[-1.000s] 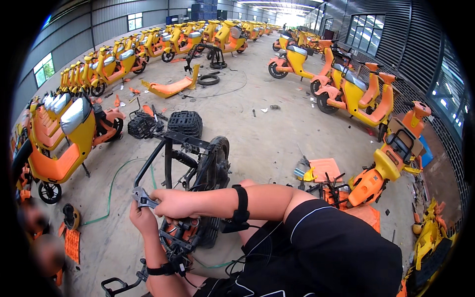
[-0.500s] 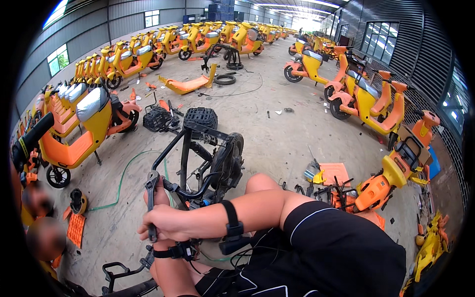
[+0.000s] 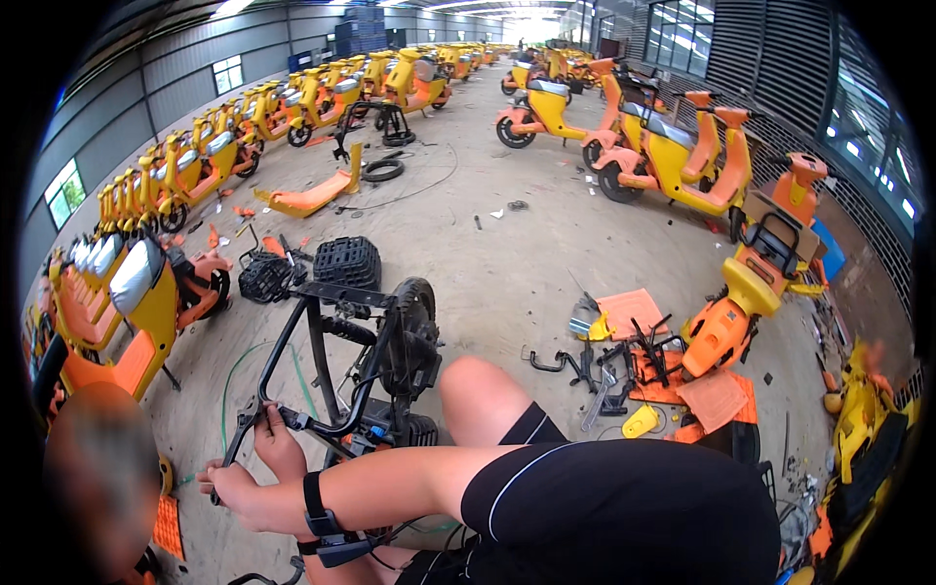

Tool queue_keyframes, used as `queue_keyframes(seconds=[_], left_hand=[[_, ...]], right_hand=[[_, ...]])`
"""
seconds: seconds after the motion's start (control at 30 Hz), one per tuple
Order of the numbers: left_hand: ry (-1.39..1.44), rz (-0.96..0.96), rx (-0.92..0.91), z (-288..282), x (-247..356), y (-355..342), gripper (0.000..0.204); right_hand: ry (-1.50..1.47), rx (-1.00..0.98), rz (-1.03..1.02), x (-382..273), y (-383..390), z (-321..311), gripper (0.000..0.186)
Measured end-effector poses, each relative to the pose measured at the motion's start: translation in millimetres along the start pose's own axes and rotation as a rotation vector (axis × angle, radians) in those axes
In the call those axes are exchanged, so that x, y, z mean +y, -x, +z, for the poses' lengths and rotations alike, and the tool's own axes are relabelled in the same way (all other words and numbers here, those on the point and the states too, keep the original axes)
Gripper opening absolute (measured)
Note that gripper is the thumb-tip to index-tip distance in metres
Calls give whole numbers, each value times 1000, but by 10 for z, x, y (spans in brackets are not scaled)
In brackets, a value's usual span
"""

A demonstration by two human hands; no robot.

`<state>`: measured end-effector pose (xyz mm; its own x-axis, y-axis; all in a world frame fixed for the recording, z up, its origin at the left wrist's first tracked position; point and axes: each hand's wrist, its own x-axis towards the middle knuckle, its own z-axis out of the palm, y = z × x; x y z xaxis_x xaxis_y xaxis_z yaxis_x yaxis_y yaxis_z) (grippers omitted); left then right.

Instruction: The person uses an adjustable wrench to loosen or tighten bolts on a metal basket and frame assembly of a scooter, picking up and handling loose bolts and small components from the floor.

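A dark metal wrench [image 3: 234, 444] slants beside the front end of a stripped black scooter frame [image 3: 276, 353], its head against the tube end. My right hand [image 3: 237, 495] reaches across my left arm and is closed around the wrench's lower end. Just above it, my left hand [image 3: 280, 450] has its fingers pinched by the wrench's head, next to the tube; exactly what its fingertips press on is partly hidden. Behind the tubes show the frame's rear wheel [image 3: 417, 302] and a bare motor area with blue and black parts [image 3: 375, 431].
Black plastic baskets [image 3: 347, 263] lie beyond the frame. To the right are loose brackets, a silver wrench [image 3: 592, 409], orange panels [image 3: 629, 314] and a yellow-orange scooter body [image 3: 726, 327]. Rows of yellow scooters [image 3: 317, 102] line the hall. A blurred shape [image 3: 102, 478] fills the lower left.
The view has turned, so the scene sits further left and more parts show at right. The wrench has gone from nearly upright to slanting, its lower end swung left with my right hand.
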<state>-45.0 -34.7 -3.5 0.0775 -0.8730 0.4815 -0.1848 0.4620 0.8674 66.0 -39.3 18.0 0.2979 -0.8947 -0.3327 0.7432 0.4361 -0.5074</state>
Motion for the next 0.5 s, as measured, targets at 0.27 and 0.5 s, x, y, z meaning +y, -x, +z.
queue_keyframes(seconds=[0.27,0.5], left_hand=[[-60,-57,-8,-201,-130,4,29],[-37,-75,9,-130,-133,8,29]], right_hand=[[-20,-141,150,-282,709,-98,23],[-11,-215,116,-365,774,-167,22]])
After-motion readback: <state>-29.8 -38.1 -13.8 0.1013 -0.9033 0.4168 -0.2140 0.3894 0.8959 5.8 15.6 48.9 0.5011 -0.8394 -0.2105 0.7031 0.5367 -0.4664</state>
